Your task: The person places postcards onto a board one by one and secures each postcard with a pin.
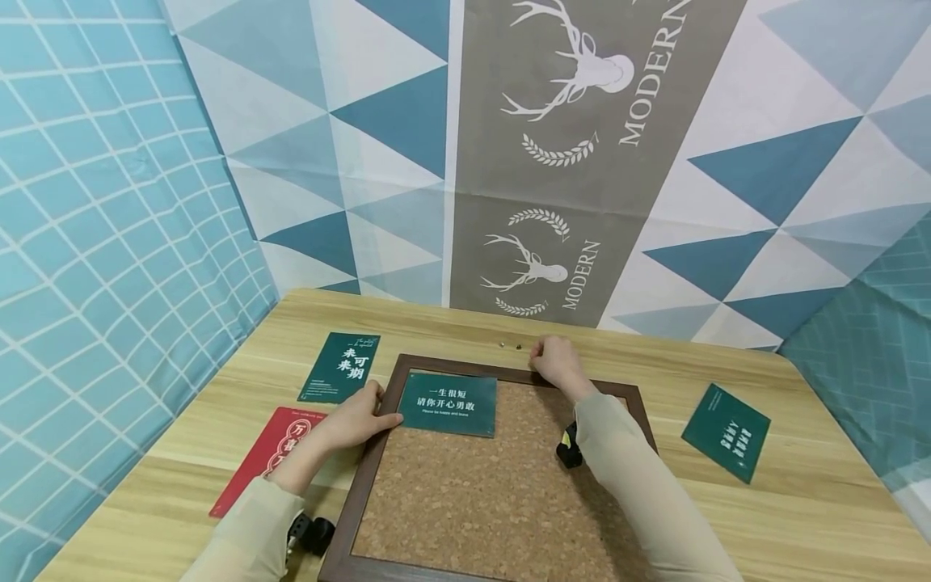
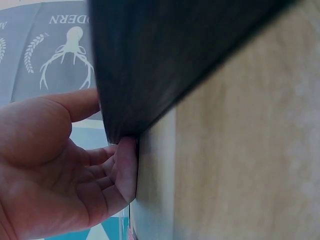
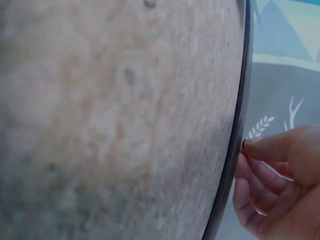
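Note:
A cork board (image 1: 465, 493) in a dark brown wooden frame lies on the table. A green card (image 1: 448, 404) with white lettering is on its upper left corner. My left hand (image 1: 360, 416) grips the frame's left edge, the thumb over the top beside the card. In the left wrist view, its fingers (image 2: 127, 167) curl against the frame's dark side (image 2: 165, 55). Beyond the frame's far edge, my right hand (image 1: 560, 365) pinches a small dark thumbtack (image 3: 244, 144), mostly hidden by thumb and finger. Two small tacks (image 1: 519, 347) lie on the table beside this hand.
Left of the board lie another green card (image 1: 339, 368) and a red card (image 1: 269, 453), partly behind my left arm. To the right is a tilted green card (image 1: 727, 431). A patterned cloth (image 1: 393, 162) hangs behind the wooden table (image 1: 807, 501).

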Demonstrator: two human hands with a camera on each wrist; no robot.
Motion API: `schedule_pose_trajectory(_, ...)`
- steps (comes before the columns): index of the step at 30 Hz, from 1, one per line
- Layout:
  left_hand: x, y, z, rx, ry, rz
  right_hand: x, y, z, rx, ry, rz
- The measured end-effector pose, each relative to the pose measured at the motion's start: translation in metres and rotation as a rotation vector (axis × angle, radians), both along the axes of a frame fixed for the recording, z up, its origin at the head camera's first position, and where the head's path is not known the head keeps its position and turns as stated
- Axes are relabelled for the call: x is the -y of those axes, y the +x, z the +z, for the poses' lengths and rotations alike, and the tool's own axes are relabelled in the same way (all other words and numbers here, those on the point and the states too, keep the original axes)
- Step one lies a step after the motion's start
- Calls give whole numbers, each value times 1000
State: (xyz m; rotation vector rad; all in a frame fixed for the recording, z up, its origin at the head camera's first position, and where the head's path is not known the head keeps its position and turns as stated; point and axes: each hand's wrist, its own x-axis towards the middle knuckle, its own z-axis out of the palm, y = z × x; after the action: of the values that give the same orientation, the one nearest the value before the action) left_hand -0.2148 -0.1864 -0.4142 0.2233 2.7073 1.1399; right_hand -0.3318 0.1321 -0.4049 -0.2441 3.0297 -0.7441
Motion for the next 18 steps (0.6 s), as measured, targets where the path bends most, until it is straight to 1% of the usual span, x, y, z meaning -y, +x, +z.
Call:
schedule_pose_trajectory(4,0,0,2,-1,2,-6,2,4,2,-20,3,9)
schedule_pose_trajectory(7,0,1,2,1,2,-12,3,7,3,-25,-16,13)
schedule_pose_trajectory(11,0,1,1,4,0,-17,5,11,5,-54,-31,8)
schedule_pose_trajectory(13,0,1,1,6,-1,-10,6,13,6,-69,-36,0)
schedule_pose_trajectory(18,0,0,-1,-3,3,-12,7,16,9,-89,-51,-8)
